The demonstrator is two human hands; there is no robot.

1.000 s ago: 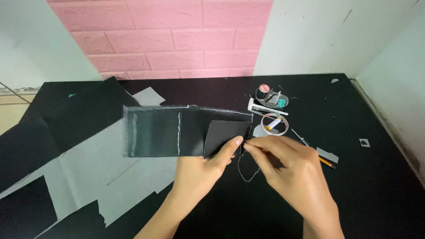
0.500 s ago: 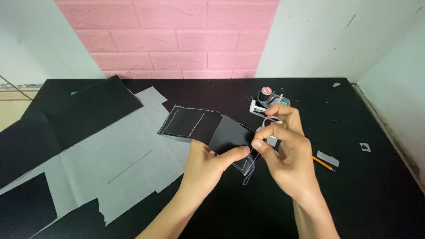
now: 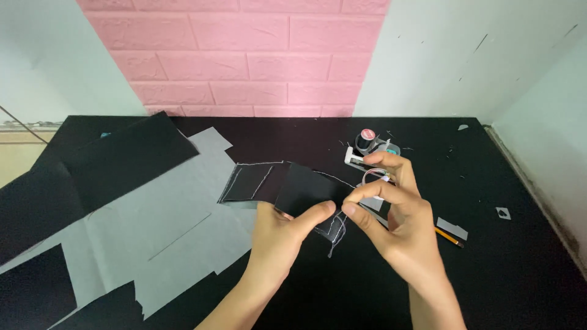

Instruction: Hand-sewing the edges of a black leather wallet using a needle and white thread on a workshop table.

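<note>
The near right part of the black worktop (image 3: 526, 287) lies open, with only a pencil (image 3: 449, 237) and a small grey scrap (image 3: 452, 228) beside it. Behind the right hand (image 3: 397, 226), a thread spool (image 3: 366, 139) and a white holder (image 3: 354, 159) crowd the path toward the wall. On the left, grey paper sheets (image 3: 153, 226) and black fabric pieces (image 3: 122, 159) cover the surface (flat, so hands pass over them). The stitched black cloth (image 3: 287, 186) fills the middle, held between both hands.

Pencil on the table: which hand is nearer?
Right. The right hand hovers just left of the pencil; the left hand sits farther left, holding the black fabric.
</note>
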